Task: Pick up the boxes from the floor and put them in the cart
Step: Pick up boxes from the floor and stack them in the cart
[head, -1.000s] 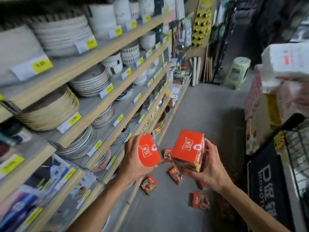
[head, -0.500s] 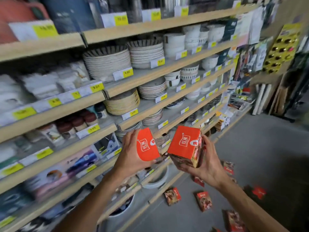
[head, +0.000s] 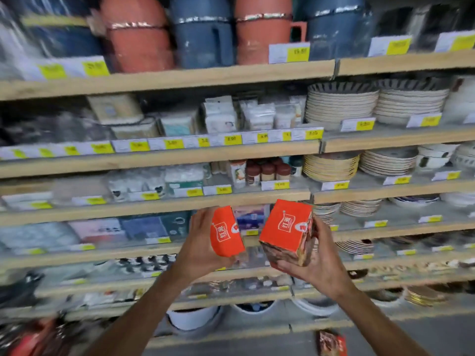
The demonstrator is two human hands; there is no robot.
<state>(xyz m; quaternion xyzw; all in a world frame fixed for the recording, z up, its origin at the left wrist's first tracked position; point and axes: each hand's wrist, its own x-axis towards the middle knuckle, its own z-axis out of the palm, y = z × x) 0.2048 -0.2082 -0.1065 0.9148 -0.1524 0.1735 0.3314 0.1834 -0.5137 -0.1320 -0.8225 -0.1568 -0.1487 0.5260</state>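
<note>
Filling the whole view, the shelving carries tubs, stacked plates and price tags, all smeared by blur. No cart shows in this view, so I cannot tell where it stands.

Next in size are the two arms, reaching forward at chest height in front of the shelves. The right hand cradles the larger orange box from beneath and along its right side, fingers wrapped round the lower edge. The left hand clasps the smaller orange box, palm against its left face and fingers curled behind it. The two boxes are near each other but apart, both tilted.

Each box looks like printed cardboard, and since one hand carries each without strain, I judge them light. The card seems stiff enough to hold its shape, though hard squeezing could dent a panel. Glossy print may be a little slippery, so holding across opposite faces, or supporting the bottom as the right hand does, seems safest.

Smallest, another box lies on the floor at the bottom edge, with more red packaging blurred at the lower left.
</note>
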